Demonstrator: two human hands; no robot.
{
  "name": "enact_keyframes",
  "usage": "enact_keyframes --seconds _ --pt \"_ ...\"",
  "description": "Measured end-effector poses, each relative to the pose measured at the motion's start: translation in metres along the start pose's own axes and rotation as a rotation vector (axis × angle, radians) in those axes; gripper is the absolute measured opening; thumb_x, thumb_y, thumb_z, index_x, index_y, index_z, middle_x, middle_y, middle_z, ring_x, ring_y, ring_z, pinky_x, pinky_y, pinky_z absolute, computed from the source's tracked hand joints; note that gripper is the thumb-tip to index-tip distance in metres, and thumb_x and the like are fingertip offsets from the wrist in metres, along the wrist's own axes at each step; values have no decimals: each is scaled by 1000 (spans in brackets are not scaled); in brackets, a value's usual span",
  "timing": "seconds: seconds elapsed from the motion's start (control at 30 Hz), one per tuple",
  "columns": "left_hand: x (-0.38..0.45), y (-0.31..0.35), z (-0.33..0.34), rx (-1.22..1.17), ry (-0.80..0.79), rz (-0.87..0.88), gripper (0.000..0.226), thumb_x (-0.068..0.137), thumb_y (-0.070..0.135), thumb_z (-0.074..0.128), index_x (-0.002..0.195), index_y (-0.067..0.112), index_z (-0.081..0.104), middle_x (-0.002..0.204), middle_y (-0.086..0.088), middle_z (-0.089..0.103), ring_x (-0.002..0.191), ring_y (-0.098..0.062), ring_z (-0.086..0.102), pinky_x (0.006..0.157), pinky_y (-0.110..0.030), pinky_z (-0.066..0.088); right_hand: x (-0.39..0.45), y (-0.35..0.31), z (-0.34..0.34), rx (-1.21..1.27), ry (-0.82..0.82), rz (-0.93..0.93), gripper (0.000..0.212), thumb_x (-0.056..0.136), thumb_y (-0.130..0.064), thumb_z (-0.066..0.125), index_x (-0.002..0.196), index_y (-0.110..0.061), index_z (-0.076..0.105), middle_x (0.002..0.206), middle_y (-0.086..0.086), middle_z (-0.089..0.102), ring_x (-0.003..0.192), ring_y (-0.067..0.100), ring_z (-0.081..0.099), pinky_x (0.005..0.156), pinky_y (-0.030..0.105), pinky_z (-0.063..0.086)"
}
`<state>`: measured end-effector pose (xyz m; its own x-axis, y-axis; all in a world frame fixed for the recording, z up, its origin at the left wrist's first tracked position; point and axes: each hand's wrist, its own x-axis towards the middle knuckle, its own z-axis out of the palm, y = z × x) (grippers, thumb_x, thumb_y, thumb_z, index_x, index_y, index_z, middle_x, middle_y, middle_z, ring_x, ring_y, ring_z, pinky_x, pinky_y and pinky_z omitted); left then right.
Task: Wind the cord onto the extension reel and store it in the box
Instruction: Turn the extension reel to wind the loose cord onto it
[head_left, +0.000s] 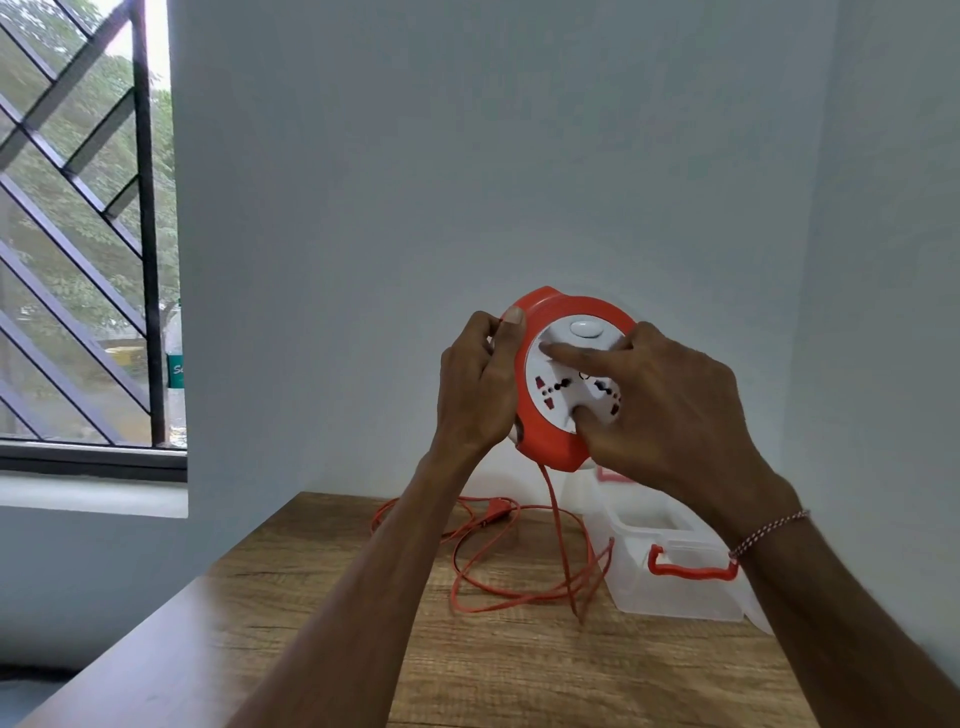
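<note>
- Above the wooden surface (322, 623), held up in front of the pale wall: round orange plastic extension reel with a white socket face (563, 382), tilted so the face points toward the camera.
- Left hand (475, 387): grip closed on the reel's left rim, thumb over the front edge, fingers curled behind.
- Right hand (670, 410): on the white face; index finger laid across the upper part below the oval white button, thumb pressed at the lower part. Grip narrow, pinching the face; the remaining fingers wrap the right edge.
- Thin orange cord (519, 582): hangs from the reel's underside down to the surface, lying there in loose loops, mostly unwound. Its orange plug (493, 515) lies among the loops near the wall.
- Clear plastic box with red handle (675, 587): lid off, on the surface right of the loops, below the right wrist.
- Barred window (78, 234) at far left.
</note>
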<state>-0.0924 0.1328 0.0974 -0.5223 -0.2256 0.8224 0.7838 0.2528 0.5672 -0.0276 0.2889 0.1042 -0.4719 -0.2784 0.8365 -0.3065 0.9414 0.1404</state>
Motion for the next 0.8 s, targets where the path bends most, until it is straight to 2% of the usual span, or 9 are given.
enact_keyframes --seconds 0.13,0.23,0.33,0.47,0.57,0.63,0.7,0.8 --pt "-1 1 0 -1 3 -1 31 100 39 41 92 14 56 76 7 65 63 -7 66 56 -15 53 4 1 3 15 41 124 77 73 -82 39 134 -36 49 109 1 71 86 25 68 74 40 57" --pt "-2 2 1 -16 2 -15 31 100 40 41 96 14 58 81 7 67 70 -11 69 59 -18 56 6 1 3 49 77 159 83 73 -85 30 130 -31 54 109 3 71 85 27 69 74 43 58" --pt "-1 3 1 -21 8 -20 33 100 40 41 96 12 58 80 5 67 70 -13 68 59 -20 57 6 1 2 47 88 144 78 75 -82 35 127 -29 59 105 2 73 81 25 69 73 38 57" --pt "-1 4 1 -28 7 -28 35 100 39 41 98 8 58 79 4 67 68 -13 68 59 -23 58 8 3 0 91 86 99 63 78 -67 52 119 -21 64 107 6 71 90 26 65 76 35 52" --pt "0 2 0 -30 12 -38 34 100 39 41 99 9 58 82 1 68 69 -17 69 61 -26 59 9 3 -4 153 93 56 40 81 -43 66 113 -20 65 116 9 66 102 27 56 81 32 46" --pt "0 2 0 -27 19 -42 33 100 40 41 100 12 59 85 1 69 70 -18 69 62 -25 59 10 3 -9 174 35 17 29 82 -23 69 111 -23 64 124 7 61 111 26 51 85 34 46" --pt "0 2 0 -22 28 -41 33 100 40 40 100 13 59 86 1 69 71 -17 69 63 -24 59 9 1 -13 141 -79 -34 37 80 -12 70 112 -29 64 135 6 53 121 27 42 92 41 47" --pt "-1 3 0 -35 26 -46 33 101 39 40 99 12 59 86 0 69 72 -17 69 64 -25 60 7 -5 -18 14 -218 -100 56 77 -20 74 125 -41 55 148 1 36 132 27 29 103 44 40"
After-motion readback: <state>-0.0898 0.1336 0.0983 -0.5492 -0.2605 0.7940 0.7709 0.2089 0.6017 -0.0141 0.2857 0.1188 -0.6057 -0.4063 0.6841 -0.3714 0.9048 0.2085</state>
